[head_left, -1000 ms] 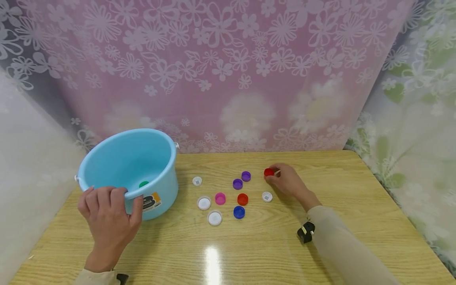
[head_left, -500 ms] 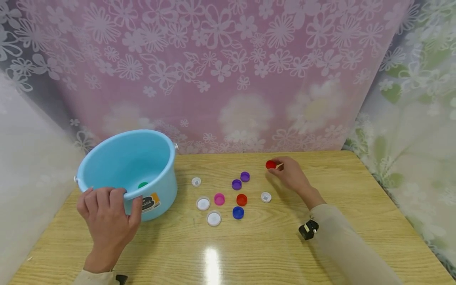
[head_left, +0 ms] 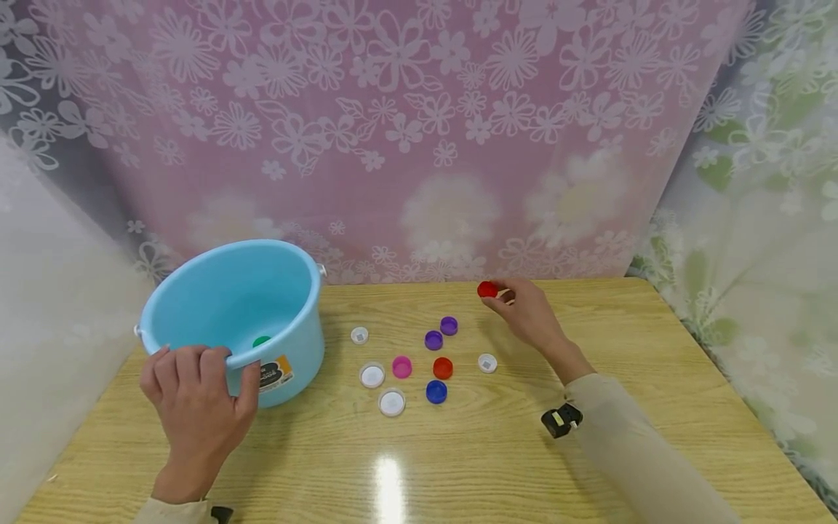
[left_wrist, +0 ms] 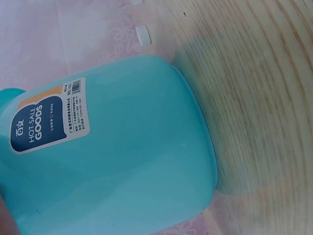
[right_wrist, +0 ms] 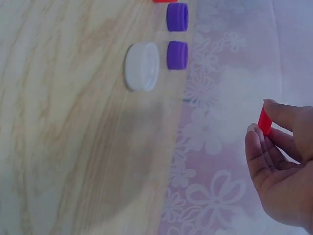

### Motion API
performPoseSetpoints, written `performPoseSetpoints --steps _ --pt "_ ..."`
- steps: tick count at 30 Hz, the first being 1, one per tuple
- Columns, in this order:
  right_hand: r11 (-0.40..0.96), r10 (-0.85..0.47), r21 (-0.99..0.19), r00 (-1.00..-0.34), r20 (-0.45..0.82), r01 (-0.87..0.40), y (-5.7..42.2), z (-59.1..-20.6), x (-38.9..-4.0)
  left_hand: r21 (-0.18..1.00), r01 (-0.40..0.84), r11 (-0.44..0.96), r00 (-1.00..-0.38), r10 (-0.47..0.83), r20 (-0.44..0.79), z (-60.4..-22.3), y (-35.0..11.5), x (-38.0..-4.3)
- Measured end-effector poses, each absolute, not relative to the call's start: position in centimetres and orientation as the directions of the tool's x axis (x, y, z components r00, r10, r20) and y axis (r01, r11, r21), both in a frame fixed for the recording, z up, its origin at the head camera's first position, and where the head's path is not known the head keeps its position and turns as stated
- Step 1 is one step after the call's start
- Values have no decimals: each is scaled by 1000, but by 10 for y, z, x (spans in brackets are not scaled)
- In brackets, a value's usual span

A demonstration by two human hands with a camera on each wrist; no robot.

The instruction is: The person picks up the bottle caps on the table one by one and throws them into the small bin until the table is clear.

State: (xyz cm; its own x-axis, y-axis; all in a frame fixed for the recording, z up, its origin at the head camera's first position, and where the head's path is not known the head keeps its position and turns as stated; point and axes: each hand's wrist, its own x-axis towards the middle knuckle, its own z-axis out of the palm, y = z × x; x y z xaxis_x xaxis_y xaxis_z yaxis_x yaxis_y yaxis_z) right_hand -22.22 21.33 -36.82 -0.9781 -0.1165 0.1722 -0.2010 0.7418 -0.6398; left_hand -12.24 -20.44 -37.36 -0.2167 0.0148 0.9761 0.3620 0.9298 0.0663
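Note:
My left hand [head_left: 199,411] grips the near rim of a light blue bucket [head_left: 294,367], fingers over the edge and thumb outside. A green bottle cap [head_left: 262,340] lies inside it. The bucket's side [left_wrist: 132,147] with its printed label [left_wrist: 51,117] fills much of the left wrist view. Between thumb and fingertips, my right hand [head_left: 527,313] pinches a red bottle cap [head_left: 487,290], raised above the table's far right part. In the right wrist view the red cap [right_wrist: 264,121] shows edge-on, and its shadow side of the table holds a white cap [right_wrist: 142,66] and two purple caps [right_wrist: 177,55].
On the wooden table [head_left: 314,466] lie more caps: purple [head_left: 433,340], pink [head_left: 402,367], red [head_left: 442,368], blue [head_left: 436,391] and several white ones [head_left: 391,402]. A flowered pink curtain [head_left: 366,182] hangs along the far edge.
My right hand has lifted the red cap off the table, up and away, then moved it slightly left. The left hand stays on the bucket rim.

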Motion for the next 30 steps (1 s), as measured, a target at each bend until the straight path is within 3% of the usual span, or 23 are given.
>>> performPoseSetpoints --steps 30 --pt "681 -187 -655 -943 275 -326 158 -335 -213 81 369 926 -223 4 975 -374 -205 -122"
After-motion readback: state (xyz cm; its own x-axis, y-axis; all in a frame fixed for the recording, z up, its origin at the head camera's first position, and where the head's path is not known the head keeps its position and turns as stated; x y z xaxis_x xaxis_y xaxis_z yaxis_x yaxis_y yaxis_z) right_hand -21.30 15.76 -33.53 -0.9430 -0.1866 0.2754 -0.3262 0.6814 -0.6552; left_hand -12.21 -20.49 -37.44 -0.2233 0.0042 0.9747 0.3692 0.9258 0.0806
